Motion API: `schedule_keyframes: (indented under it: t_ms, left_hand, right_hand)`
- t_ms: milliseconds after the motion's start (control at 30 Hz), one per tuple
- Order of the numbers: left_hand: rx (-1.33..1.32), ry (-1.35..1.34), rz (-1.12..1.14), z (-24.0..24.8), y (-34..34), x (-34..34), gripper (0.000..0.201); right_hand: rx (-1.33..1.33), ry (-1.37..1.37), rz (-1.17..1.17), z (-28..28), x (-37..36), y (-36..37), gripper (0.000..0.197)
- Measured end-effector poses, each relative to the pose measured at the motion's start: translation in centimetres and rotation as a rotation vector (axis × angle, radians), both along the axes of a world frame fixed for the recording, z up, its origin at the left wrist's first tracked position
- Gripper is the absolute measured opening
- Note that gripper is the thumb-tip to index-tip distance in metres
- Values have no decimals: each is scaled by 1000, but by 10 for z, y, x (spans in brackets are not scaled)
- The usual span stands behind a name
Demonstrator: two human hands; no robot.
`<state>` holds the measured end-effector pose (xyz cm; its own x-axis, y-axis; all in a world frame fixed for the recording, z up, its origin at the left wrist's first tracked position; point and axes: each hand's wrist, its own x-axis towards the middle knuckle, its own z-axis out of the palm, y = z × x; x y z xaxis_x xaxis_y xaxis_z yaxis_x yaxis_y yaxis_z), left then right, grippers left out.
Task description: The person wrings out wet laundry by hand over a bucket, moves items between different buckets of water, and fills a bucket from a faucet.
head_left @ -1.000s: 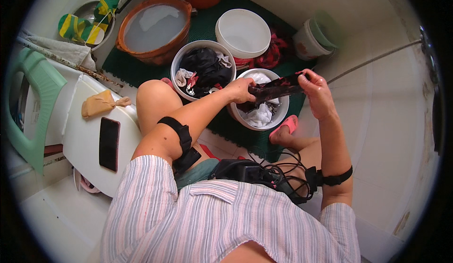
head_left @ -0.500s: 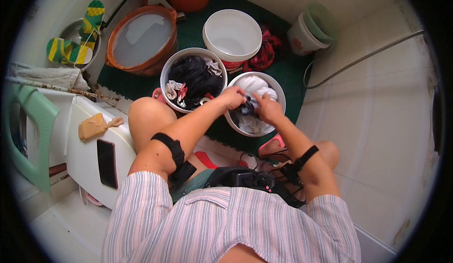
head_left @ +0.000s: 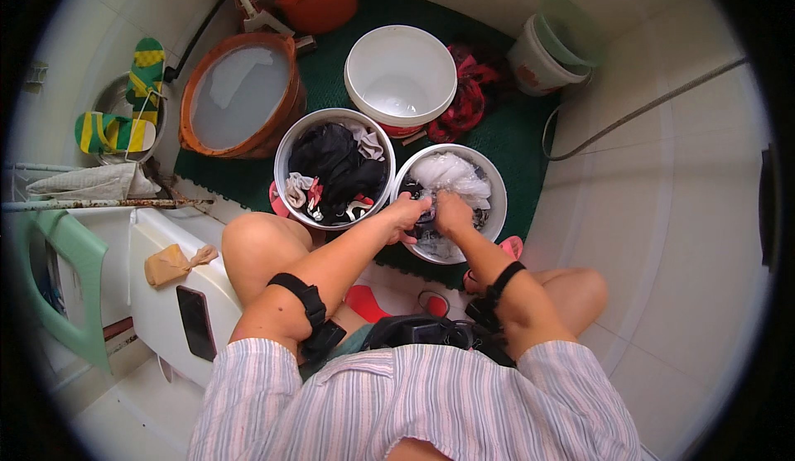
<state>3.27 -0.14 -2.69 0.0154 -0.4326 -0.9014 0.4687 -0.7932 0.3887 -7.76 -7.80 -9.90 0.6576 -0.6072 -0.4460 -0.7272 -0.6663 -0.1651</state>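
Reaching into bucket at near edge of mat, left hand and right hand meet at dark cloth inside; grips hidden, can't tell. Bucket close in, likely for two-handed reach.

A washroom, a home washroom by the look of it, and the laundry's out in force! Pale tiled wall runs down the right of the frame, a grey hose looping across it. Upper centre, a green mat covers the floor, and it's crowded: 2 round white tubs, the left tub heaped with dark clothes, the right tub with pale crumpled stuff. Upper left, a brown basin of cloudy water; above it, an orange bucket. Far left, 2 green-and-yellow flip-flops, and a cloth on a rusty rail!
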Motion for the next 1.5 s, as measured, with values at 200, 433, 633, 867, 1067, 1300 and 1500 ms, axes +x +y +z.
schedule_keyframes:
  t_ms: [200, 433, 633, 867, 1067, 1300, 1500]
  left_hand:
    - [-22, 295, 313, -37, -8, -2, 53]
    - [-229, 201, 537, -33, -9, -8, 41]
    - [-125, 542, 643, -39, -6, -1, 36]
    - [-122, -85, 455, -27, 2, -9, 32]
    - [-64, 79, 256, 0, 8, -2, 69]
    - [-33, 136, 257, -1, 7, -3, 74]
    - [33, 327, 207, -10, 3, -2, 75]
  right_hand:
    - [293, -507, -186, 74, -3, 12, 17]
    - [495, -922, -134, 108, -6, 51, 19]
    - [268, -979, -100, 80, 14, 47, 23]
    - [-184, -606, -66, 36, -6, 3, 18]
    - [-202, -334, 222, 21, -25, 12, 36]
    - [-231, 58, 257, -17, -10, 18, 28]
    - [75, -5, -96, 32, 10, -3, 18]
